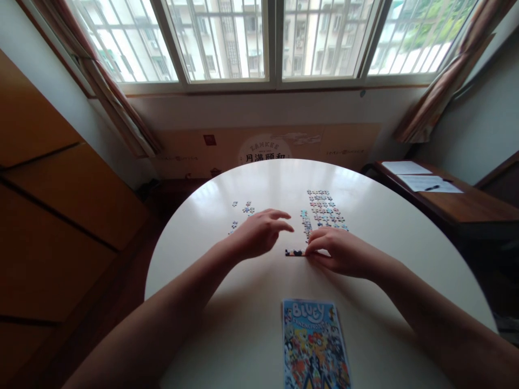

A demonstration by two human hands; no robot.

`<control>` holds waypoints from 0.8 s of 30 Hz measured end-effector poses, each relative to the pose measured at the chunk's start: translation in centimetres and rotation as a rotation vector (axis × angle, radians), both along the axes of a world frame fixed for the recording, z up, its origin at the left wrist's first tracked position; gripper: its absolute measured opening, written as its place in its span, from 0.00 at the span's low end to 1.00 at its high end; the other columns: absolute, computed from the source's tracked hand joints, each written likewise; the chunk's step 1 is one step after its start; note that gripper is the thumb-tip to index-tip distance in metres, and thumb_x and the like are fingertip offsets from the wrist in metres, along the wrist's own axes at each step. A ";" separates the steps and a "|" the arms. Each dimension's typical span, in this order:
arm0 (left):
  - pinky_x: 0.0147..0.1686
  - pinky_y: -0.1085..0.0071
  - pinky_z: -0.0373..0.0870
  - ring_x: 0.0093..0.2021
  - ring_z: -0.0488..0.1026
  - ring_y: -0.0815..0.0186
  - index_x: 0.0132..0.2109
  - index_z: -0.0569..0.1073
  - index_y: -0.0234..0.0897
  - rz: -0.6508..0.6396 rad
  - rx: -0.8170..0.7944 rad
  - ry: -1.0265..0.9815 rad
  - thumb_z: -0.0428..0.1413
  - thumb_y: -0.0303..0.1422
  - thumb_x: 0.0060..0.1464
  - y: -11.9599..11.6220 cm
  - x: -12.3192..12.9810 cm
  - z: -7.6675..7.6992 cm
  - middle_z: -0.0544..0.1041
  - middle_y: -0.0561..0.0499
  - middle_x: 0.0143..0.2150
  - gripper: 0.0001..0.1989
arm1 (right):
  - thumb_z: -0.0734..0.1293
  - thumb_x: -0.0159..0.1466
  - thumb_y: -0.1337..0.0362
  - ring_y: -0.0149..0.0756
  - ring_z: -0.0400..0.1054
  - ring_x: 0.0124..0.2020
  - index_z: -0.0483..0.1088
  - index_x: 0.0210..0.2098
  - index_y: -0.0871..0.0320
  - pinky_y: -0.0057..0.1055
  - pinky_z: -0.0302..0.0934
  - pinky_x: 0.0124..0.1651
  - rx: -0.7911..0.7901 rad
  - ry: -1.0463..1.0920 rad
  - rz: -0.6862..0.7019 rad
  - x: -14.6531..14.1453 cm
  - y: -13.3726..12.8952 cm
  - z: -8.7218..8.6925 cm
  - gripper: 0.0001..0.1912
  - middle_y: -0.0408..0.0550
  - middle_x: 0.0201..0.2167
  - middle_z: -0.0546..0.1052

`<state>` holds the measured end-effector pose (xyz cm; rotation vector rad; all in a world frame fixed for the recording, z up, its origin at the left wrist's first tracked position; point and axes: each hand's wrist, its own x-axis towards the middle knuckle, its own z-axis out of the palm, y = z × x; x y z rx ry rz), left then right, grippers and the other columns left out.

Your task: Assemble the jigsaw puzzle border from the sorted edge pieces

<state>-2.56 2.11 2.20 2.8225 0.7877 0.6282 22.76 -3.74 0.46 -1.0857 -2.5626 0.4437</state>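
Observation:
On the white round table, a short joined strip of puzzle pieces lies flat. My right hand has its thumb and fingers pinched at the strip's right end; the exact piece there is partly hidden. My left hand hovers left of and above the strip, fingers apart, holding nothing. Beyond my right hand are rows of puzzle pieces, with a narrow column of pieces beside them. Several loose pieces lie past my left hand, some partly covered by it.
A Bluey picture sheet lies near the table's front. To the right stands a brown side table with papers and a pen. Behind are a printed cardboard panel, windows and curtains; an orange-brown cabinet is at left.

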 end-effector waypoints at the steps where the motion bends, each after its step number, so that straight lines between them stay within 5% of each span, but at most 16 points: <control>1: 0.53 0.61 0.73 0.52 0.75 0.62 0.47 0.81 0.41 0.057 0.019 -0.102 0.48 0.17 0.56 0.6 -0.7 0.4 0.78 0.47 0.54 0.22 | 0.66 0.64 0.71 0.33 0.71 0.38 0.80 0.38 0.54 0.31 0.64 0.41 0.001 0.011 0.001 0.0 0.0 0.0 0.10 0.47 0.37 0.79; 5: 0.45 0.67 0.74 0.41 0.77 0.65 0.40 0.81 0.37 0.374 0.113 -0.483 0.48 0.18 0.53 3.6 -4.1 1.2 0.81 0.49 0.41 0.18 | 0.66 0.65 0.69 0.34 0.73 0.39 0.79 0.40 0.54 0.32 0.66 0.42 0.033 0.065 -0.024 0.3 0.1 -0.1 0.09 0.49 0.40 0.79; 10: 0.41 0.69 0.73 0.37 0.77 0.64 0.33 0.80 0.37 0.665 0.067 -0.640 0.49 0.21 0.50 6.5 -6.8 -0.1 0.81 0.51 0.34 0.15 | 0.65 0.66 0.69 0.32 0.73 0.35 0.79 0.41 0.55 0.30 0.67 0.38 0.050 0.183 -0.048 0.2 0.1 -0.2 0.11 0.48 0.36 0.80; 16: 0.38 0.70 0.70 0.33 0.75 0.64 0.28 0.76 0.38 0.799 0.102 -0.605 0.48 0.21 0.47 7.3 -7.4 -1.3 0.80 0.52 0.30 0.13 | 0.65 0.67 0.66 0.27 0.69 0.27 0.79 0.41 0.56 0.27 0.65 0.32 0.085 0.300 -0.099 0.0 -0.1 -0.5 0.09 0.46 0.32 0.79; 24: 0.35 0.70 0.68 0.31 0.73 0.65 0.28 0.74 0.38 0.800 0.105 -0.622 0.48 0.21 0.44 7.8 -7.6 -2.1 0.78 0.53 0.29 0.12 | 0.66 0.66 0.64 0.26 0.67 0.23 0.79 0.41 0.56 0.26 0.63 0.29 0.060 0.360 -0.154 0.1 -0.2 -0.8 0.09 0.45 0.29 0.80</control>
